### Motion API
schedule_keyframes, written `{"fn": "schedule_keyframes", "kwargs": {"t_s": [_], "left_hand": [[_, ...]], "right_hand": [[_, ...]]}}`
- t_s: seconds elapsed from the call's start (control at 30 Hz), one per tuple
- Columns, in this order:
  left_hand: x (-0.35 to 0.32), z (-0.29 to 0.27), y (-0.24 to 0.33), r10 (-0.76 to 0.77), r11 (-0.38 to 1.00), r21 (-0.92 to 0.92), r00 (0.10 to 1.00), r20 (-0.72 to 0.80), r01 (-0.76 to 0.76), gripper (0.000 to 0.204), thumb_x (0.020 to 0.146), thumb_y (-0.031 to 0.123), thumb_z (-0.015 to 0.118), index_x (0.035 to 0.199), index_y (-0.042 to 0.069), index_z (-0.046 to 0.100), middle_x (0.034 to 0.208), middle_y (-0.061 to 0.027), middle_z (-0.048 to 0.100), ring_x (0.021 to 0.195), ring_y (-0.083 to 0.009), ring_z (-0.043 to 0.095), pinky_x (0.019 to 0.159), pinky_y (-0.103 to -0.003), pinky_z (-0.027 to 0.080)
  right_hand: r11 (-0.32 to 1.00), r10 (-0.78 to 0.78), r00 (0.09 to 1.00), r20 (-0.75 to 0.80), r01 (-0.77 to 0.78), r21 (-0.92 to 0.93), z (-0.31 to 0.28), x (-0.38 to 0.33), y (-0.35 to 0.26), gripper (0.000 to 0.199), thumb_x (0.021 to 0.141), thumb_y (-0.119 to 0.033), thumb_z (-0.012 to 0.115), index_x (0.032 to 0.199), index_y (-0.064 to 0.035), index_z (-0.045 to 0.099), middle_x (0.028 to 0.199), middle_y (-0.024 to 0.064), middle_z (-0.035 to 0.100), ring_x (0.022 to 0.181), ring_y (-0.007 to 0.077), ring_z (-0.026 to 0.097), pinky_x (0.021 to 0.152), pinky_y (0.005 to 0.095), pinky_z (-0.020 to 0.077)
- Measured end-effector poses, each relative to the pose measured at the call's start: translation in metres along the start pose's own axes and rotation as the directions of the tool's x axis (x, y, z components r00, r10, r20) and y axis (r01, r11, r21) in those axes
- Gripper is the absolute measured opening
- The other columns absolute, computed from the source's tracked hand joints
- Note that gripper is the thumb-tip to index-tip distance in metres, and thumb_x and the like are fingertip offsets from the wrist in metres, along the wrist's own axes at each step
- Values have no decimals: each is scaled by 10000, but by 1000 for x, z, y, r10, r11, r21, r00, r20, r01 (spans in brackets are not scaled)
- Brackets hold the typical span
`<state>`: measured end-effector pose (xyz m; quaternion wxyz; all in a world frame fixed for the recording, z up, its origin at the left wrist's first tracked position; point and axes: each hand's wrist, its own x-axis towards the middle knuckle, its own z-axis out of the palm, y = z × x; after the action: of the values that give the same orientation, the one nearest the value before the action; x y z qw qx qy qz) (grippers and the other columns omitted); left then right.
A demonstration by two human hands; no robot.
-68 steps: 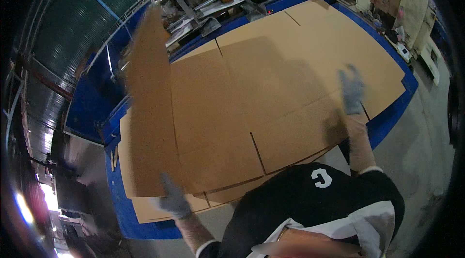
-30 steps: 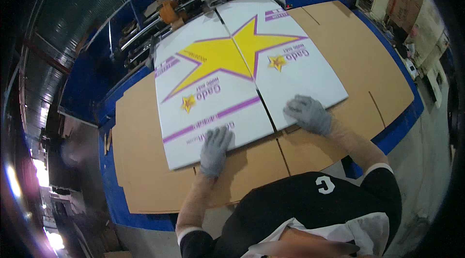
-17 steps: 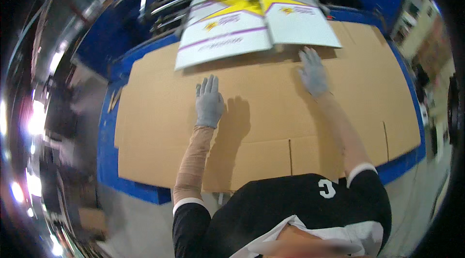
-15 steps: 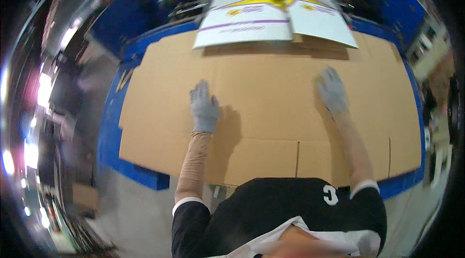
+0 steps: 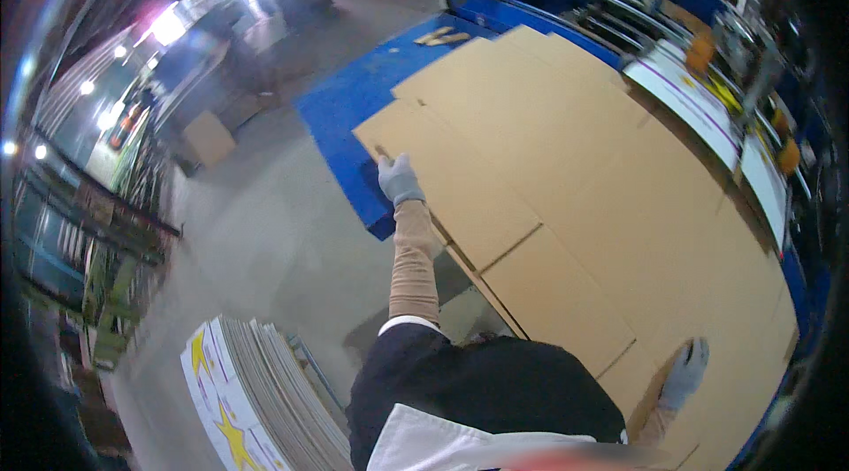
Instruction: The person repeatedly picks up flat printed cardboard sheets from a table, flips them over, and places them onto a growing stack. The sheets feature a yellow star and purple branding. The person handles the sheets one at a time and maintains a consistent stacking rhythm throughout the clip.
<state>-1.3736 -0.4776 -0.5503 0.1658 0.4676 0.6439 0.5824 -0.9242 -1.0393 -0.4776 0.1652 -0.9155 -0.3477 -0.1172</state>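
A large flat sheet of brown cardboard point(image 5: 566, 153) with slots and crease lines lies across the blue machine table in front of me. My left hand point(image 5: 400, 179), in a grey glove, is at the sheet's near edge by its left corner, fingers bent over that edge; the thumb is hidden. Farther right, my right hand point(image 5: 685, 374), also gloved in grey, rests on top of the sheet with its fingers stretched out. White printed cardboard pieces point(image 5: 685, 99) with purple lines and yellow shapes sit at the sheet's far edge, under the rollers.
The blue table point(image 5: 332, 108) sticks out past the sheet on the left, with small cardboard scraps point(image 5: 442, 36) on it. A machine with metal bars and orange wheels point(image 5: 699, 55) stands at the far right. By my left side on the grey floor is a stack of printed cardboard sheets point(image 5: 283, 382).
My view has swung to the left, bringing the floor and stack into sight. My left hand has gone from the sheet's surface to its near edge. The right hand still rests on the sheet.
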Motion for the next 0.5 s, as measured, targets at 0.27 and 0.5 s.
{"fn": "schedule_keyframes", "kwargs": {"t_s": [0.27, 0.5], "left_hand": [[-13, -70, 77, 29, 394, -657, 706, 708, 643, 329, 808, 91, 648, 1114, -6, 577, 1052, -107, 642, 988, -211, 616, 843, -316, 499], [-67, -118, 202, 336, 608, -764, 802, 493, 215, 374, 838, 33, 615, 1197, -23, 526, 1077, -67, 629, 966, -125, 584, 827, -279, 479]], "right_hand": [[994, -88, 996, -19, 89, 61, 2, 8, -12, 342, 948, -218, 468, 1195, 6, 544, 1262, 199, 528, 1173, 331, 490, 978, 405, 415], [733, 57, 995, -83, 15, 680, -5, 24, -54, 407, 995, -289, 380, 1244, -6, 534, 1117, 123, 617, 901, 187, 607, 788, 306, 502]]}}
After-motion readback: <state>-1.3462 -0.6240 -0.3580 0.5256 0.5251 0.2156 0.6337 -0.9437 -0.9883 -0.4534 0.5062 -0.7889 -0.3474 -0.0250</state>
